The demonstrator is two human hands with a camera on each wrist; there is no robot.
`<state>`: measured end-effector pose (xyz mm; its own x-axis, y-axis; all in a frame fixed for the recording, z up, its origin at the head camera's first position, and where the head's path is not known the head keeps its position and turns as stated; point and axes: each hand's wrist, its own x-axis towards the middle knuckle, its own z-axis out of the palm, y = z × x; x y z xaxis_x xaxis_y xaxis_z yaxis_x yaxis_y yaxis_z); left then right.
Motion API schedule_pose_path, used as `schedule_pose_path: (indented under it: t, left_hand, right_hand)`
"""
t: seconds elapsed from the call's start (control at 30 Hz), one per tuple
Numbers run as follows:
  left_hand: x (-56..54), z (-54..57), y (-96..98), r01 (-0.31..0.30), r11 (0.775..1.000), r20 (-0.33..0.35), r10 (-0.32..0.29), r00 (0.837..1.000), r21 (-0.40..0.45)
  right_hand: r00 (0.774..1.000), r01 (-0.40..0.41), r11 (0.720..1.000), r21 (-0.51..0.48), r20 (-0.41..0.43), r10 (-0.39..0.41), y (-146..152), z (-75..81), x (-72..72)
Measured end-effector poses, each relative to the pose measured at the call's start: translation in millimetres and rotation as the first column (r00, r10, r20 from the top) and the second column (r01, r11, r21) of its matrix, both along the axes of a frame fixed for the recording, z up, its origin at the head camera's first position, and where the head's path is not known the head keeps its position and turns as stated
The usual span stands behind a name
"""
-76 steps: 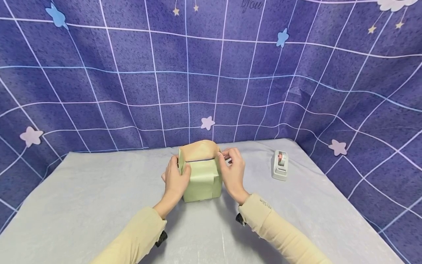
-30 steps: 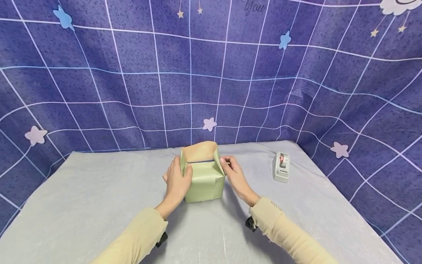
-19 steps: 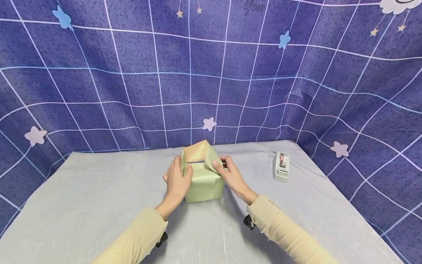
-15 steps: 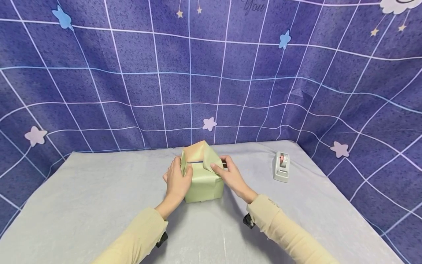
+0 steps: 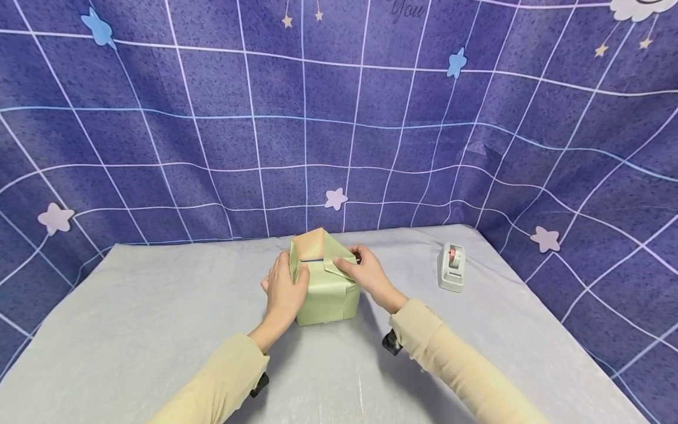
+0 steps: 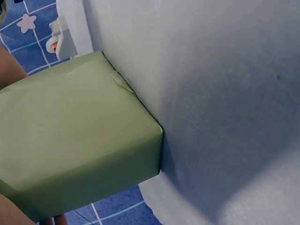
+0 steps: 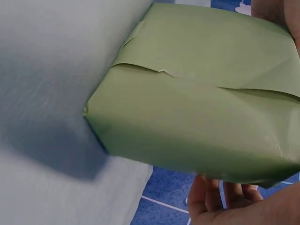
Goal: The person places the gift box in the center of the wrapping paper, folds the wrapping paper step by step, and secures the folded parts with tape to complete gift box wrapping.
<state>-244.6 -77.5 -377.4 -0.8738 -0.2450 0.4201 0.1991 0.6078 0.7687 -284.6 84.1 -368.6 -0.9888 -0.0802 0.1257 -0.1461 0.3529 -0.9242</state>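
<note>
A box wrapped in light green paper [image 5: 324, 303] stands upright on the table, its top end open. The paper's inner side [image 5: 309, 244] is tan, and a blue edge shows inside. My left hand [image 5: 284, 290] grips the left side, thumb on the near face, fingers mostly hidden behind. With my right hand [image 5: 369, 274] I pinch the right-hand paper flap [image 5: 333, 248], which is folded inward over part of the opening. In the left wrist view a smooth green face [image 6: 79, 117] fills the left. In the right wrist view a paper seam [image 7: 173, 76] crosses the box, with curled fingers [image 7: 213, 192] below.
A white tape dispenser [image 5: 452, 268] with a reddish core stands to the right on the grey-covered table [image 5: 175, 306]. A blue-violet grid-patterned cloth [image 5: 275, 141] hangs behind the table and along its right side.
The right flap of the paper, upright earlier, has been folded inward to the left by my right hand, narrowing the opening. My left hand keeps its hold on the box.
</note>
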Motion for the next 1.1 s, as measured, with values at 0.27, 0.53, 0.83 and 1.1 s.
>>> schedule_pose_path:
  t: [0.27,0.53,0.83,1.1]
  left_hand:
    - [1.5,0.7,-0.4,0.001,1.0,-0.002,-0.001,1.0,-0.004]
    - [0.2,-1.0,-0.8,0.0,1.0,-0.011,0.0,1.0,-0.017]
    - [0.4,0.9,-0.8,0.011,1.0,-0.011,-0.011,1.0,-0.018]
    - [1.0,1.2,-1.1,0.004,0.999,0.007,-0.003,1.0,-0.033]
  right_hand:
    - [0.998,0.052,0.999,-0.016,0.041,-0.051,-4.8,1.0,-1.5]
    - [0.997,0.058,0.996,-0.066,0.06,-0.054,-2.5,-0.5,-0.7]
    - [0.991,0.127,0.991,-0.036,-0.03,-0.128,6.3,-1.5,4.8]
    - [0.972,0.168,0.985,0.04,-0.171,-0.159,6.9,-1.8,10.6]
